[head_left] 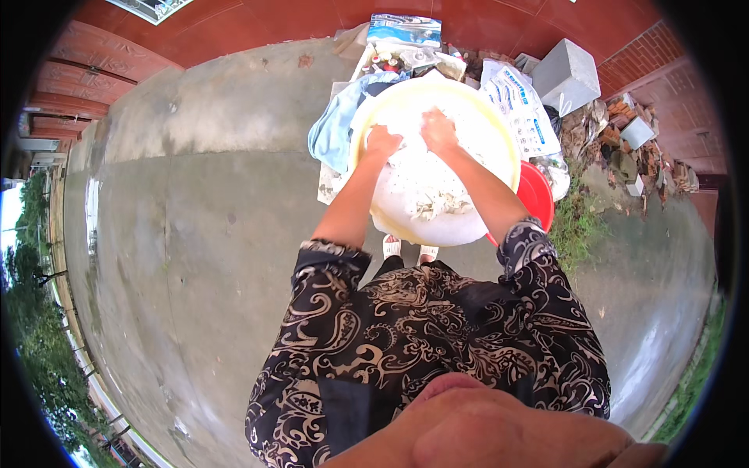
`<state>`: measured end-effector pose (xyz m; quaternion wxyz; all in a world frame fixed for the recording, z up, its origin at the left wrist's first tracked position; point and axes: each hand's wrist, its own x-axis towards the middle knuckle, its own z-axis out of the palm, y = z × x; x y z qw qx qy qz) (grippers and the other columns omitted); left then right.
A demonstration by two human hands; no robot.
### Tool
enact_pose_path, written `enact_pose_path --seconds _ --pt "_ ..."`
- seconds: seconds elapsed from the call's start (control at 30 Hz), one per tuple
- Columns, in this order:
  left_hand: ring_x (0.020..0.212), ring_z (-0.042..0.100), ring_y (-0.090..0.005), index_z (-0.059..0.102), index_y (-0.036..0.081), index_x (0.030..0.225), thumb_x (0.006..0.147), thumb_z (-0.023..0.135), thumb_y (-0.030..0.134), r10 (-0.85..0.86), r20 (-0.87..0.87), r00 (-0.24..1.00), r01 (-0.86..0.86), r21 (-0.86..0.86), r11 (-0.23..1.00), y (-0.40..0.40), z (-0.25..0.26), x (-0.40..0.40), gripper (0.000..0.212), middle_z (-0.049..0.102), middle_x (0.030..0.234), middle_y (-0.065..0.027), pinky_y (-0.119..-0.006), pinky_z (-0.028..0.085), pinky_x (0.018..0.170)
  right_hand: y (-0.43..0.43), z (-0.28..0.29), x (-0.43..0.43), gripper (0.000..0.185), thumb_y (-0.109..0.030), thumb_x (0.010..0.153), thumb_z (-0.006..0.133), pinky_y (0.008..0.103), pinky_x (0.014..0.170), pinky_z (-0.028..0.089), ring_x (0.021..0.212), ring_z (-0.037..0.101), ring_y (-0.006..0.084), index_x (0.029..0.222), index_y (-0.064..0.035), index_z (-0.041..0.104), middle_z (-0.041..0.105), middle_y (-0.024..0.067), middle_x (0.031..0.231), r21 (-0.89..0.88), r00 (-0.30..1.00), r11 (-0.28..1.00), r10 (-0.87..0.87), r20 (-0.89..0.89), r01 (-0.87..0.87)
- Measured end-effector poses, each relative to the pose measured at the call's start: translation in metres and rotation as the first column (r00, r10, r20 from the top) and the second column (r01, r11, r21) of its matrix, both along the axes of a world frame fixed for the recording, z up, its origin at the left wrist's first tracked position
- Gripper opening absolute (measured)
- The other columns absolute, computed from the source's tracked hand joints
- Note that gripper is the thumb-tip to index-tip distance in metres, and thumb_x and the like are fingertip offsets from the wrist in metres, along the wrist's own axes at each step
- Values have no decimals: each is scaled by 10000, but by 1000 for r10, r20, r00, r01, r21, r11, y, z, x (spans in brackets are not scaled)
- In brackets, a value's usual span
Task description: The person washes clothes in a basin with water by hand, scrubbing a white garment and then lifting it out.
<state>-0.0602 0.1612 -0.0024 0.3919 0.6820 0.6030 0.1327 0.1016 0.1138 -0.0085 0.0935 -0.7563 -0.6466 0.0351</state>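
Note:
A large round pale-yellow basin (515,146) stands in front of me, with pale shredded pieces (436,202) and overexposed white material inside. My left hand (384,139) reaches into its left part, fingers bent down into the white contents. To the right of it, my right hand (439,130) is also in the white contents, its fingers curled. Glare and the contents hide the fingertips of both hands, so whether they grip anything is unclear. A light-blue cloth (336,126) hangs beside the basin's left rim.
A red basin (536,193) sits to the lower right. Behind are a blue-and-white box (405,30), small bottles, a printed white sack (521,108) and a pale block (566,73). Rubble and broken bricks (623,137) lie farther right, near a red wall. My feet are below the yellow basin.

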Motion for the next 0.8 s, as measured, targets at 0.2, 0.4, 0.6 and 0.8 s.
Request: enact_pose_path --seconds 0.2,0.4,0.6,0.8 --pt "896 680 -254 622 -70 1147 757 753 223 69 426 902 50 -263 964 -8 62 -8 506 691 1018 -167 -345 547 753 -19 47 33 185 -210 855 654 360 769 546 817 670 262 961 -63 695 700 132 908 162 705 986 88 -704 39" --pt "971 672 -347 613 -98 1110 753 759 256 -102 299 949 99 27 995 -2 40 -10 524 674 1054 -254 -407 537 808 -26 61 12 310 -328 900 599 419 707 541 763 682 278 1004 -45 673 710 118 885 -149 905 975 87 -415 -162" --pt "944 679 -370 645 9 947 842 663 258 -77 -247 966 119 161 980 -15 17 22 270 687 981 -227 -458 538 828 -13 22 0 212 -246 902 559 483 772 533 909 686 309 916 -53 645 702 125 948 99 997 992 -67 -47 71" --pt "921 703 -321 707 53 936 869 625 169 -188 -461 867 282 143 949 -14 -1 52 158 714 957 -171 -431 562 791 11 -14 7 238 -154 893 507 448 719 577 841 716 332 947 -21 697 702 232 917 -232 992 966 -123 -16 116"
